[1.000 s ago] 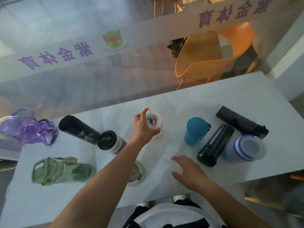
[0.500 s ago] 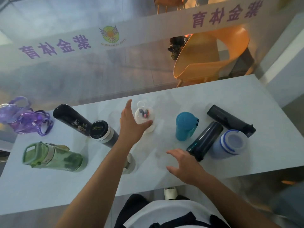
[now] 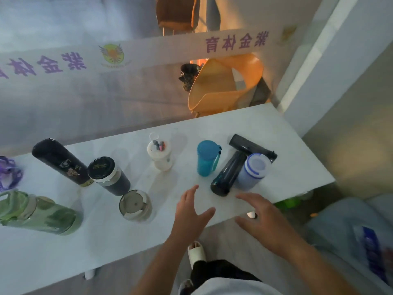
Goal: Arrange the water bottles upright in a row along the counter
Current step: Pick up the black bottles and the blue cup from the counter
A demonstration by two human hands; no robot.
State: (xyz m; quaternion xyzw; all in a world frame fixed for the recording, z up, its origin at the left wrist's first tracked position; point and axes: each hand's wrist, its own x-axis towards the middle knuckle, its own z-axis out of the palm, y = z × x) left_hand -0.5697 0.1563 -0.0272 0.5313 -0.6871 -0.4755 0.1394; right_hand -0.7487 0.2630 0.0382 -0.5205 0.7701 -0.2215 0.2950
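Several bottles are spread over the white counter [image 3: 287, 145]. A tall black bottle [image 3: 57, 160], a black tumbler [image 3: 107, 175], a grey-lidded cup [image 3: 135, 206], a white bottle [image 3: 159, 155], a teal bottle [image 3: 206, 159] and a blue-and-white bottle [image 3: 254, 170] stand upright. A dark translucent bottle [image 3: 228, 174] and a black bottle [image 3: 248, 144] lie on their sides. A green bottle [image 3: 38, 212] at the left seems to lie down. My left hand [image 3: 191, 211] hovers open near the front edge. My right hand [image 3: 264, 216] is open just short of the dark translucent bottle.
A purple bottle [image 3: 8, 173] shows at the left edge. Behind the counter runs a glass partition with a lettered white band [image 3: 170, 50]; an orange chair [image 3: 223, 88] stands beyond it. A wall [image 3: 340, 71] closes the right side. The counter's right end is close to the lying bottles.
My left hand has let go of the white bottle and drawn back toward the front edge. The white bottle stays standing. My right hand has shifted slightly right, toward the dark translucent bottle.
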